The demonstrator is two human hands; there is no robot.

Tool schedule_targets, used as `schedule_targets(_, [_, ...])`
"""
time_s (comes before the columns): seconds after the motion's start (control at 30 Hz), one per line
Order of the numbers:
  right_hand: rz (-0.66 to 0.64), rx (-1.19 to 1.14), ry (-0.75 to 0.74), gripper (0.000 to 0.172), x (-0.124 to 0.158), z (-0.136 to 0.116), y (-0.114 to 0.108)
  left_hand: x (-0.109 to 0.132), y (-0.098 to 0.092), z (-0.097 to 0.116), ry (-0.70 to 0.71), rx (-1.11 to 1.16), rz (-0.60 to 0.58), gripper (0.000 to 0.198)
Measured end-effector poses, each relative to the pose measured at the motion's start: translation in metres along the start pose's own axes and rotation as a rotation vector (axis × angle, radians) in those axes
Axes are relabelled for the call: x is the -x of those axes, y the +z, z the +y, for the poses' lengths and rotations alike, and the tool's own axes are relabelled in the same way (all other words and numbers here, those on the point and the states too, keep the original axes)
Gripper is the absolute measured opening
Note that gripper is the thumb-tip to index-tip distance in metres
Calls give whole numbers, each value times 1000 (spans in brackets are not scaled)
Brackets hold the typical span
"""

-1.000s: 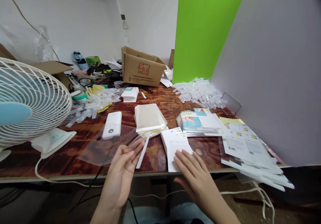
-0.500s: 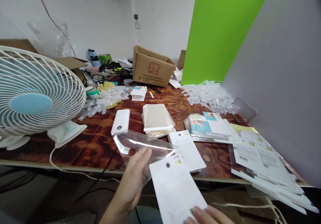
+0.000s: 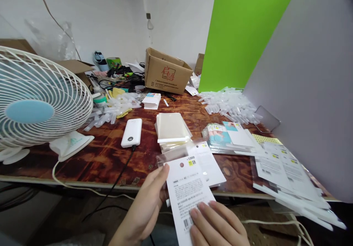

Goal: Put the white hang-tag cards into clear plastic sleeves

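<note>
My left hand [image 3: 146,205] grips the left edge of a clear plastic sleeve [image 3: 172,154] and the white printed card [image 3: 186,192] lying against it, in front of the table edge. My right hand [image 3: 215,225] presses its fingers on the card's lower part, near the barcode. Whether the card is inside the sleeve or only against it is unclear. On the table just behind lies a stack of white cards [image 3: 208,165]. A stack of cream sleeves [image 3: 171,128] sits further back.
A white fan [image 3: 38,99] stands at the left, a white power bank [image 3: 131,132] with a black cable beside it. Printed packets [image 3: 224,134], white sheets [image 3: 286,172], clear tubes [image 3: 230,104] and a cardboard box [image 3: 165,75] fill the wooden table [image 3: 104,157].
My right hand lifted one white card off the stack and brought it to the sleeve, which my left hand raised from the table. Card and sleeve now overlap, printed side toward me.
</note>
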State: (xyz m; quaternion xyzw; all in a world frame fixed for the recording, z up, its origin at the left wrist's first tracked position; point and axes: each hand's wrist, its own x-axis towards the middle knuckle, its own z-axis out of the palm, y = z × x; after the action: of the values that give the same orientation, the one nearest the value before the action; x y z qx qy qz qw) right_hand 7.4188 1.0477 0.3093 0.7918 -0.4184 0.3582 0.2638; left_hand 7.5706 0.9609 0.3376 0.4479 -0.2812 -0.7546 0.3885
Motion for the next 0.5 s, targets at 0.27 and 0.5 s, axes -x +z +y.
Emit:
schedule_targets(0.27, [137, -33, 115, 31, 7, 9, 11, 15, 1, -45, -120, 99, -108, 48])
schedule_targets(0.5, [-52, -104, 66, 29, 16, 17, 12, 13, -6, -36, 13, -176, -159, 51])
